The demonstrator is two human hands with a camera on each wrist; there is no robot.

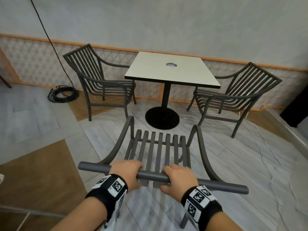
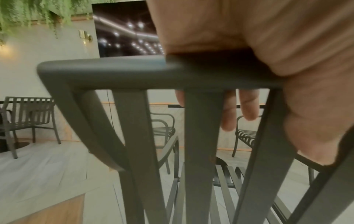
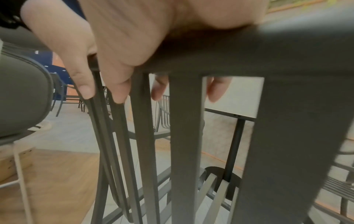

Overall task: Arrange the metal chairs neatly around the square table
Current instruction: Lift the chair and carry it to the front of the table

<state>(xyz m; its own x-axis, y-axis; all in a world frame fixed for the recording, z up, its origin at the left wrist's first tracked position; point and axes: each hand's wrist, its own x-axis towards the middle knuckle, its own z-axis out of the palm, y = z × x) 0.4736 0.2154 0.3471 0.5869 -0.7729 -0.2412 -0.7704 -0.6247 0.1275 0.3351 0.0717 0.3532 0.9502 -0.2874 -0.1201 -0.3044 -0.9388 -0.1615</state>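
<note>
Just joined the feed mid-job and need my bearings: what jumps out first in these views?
Both hands, left hand and right hand, grip the top rail of the near metal chair, which faces the square table but stands short of it. Two more chairs flank the table: the left chair and the right chair. A coiled black cable lies by the wall, left.

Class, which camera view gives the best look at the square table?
The head view: the whole square table, top, post and round base, stands unobstructed. The right wrist view shows only its post and base between chair slats; the left wrist view, just a sliver of its edge.
</note>
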